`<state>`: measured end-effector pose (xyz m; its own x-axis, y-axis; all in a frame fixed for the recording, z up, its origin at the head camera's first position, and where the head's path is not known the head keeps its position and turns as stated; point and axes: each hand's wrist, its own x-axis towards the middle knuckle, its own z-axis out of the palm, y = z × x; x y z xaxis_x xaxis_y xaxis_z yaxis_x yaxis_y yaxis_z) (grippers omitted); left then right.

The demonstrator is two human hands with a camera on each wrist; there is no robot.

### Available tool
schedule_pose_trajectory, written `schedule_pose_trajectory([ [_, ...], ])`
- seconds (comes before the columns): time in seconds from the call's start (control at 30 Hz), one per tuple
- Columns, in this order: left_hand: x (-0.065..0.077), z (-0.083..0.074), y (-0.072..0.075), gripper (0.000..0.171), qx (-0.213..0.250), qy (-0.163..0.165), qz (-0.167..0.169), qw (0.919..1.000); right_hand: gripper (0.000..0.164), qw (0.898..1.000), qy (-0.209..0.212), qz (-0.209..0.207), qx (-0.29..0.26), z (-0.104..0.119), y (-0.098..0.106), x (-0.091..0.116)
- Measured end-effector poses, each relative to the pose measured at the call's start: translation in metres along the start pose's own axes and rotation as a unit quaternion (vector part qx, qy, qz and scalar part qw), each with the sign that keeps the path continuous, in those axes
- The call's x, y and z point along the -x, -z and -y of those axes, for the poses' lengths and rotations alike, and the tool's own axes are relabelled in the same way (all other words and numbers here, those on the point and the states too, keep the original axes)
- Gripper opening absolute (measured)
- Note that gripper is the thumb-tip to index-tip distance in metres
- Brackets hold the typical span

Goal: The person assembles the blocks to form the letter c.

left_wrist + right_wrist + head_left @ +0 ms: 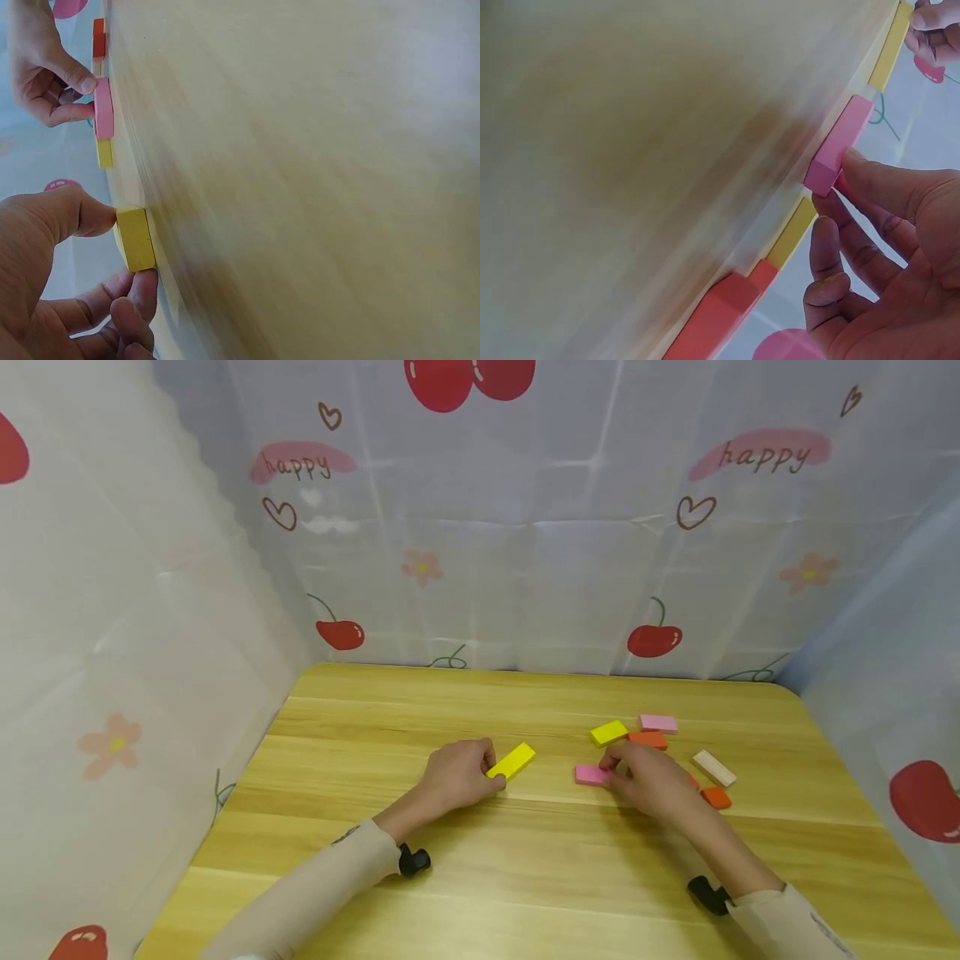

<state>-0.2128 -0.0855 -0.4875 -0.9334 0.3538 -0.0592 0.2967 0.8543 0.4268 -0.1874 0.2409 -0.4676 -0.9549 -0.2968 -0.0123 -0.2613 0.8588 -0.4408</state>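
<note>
My left hand point(461, 773) pinches a long yellow block point(513, 762) between thumb and fingers at its near end, low over the table. In the left wrist view the thumb and fingertips sit on opposite sides of that yellow block point(135, 238). To the right, my right hand point(651, 779) holds a pink block point(592, 775) by its right end. The right wrist view shows this pink block point(840, 142) between the thumb and a finger. A gap separates the two held blocks.
Around the right hand lie a second yellow block point(608, 733), a light pink block point(658, 723), an orange block point(648, 740), a cream block point(714, 768) and a red-orange block point(716, 797). Another orange piece is partly hidden by the hand. A printed curtain point(525, 593) stands behind the wooden table point(480, 893).
</note>
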Motion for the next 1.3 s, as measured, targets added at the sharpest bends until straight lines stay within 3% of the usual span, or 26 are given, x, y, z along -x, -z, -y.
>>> schedule_pose_trajectory([
  [0.63,0.023,0.019,0.007,0.032,-0.003,0.052,-0.012,0.9985,0.006,1.0,0.025,0.012,0.006,0.022,-0.01,-0.034],
  [0.8,0.026,0.022,0.01,0.038,0.015,0.064,-0.014,0.9977,0.008,0.999,0.031,0.012,0.001,0.029,-0.012,-0.043],
  [1.3,0.033,0.039,0.016,0.044,0.05,0.063,-0.015,0.9967,0.009,0.999,0.035,0.029,-0.009,0.045,-0.021,-0.078],
])
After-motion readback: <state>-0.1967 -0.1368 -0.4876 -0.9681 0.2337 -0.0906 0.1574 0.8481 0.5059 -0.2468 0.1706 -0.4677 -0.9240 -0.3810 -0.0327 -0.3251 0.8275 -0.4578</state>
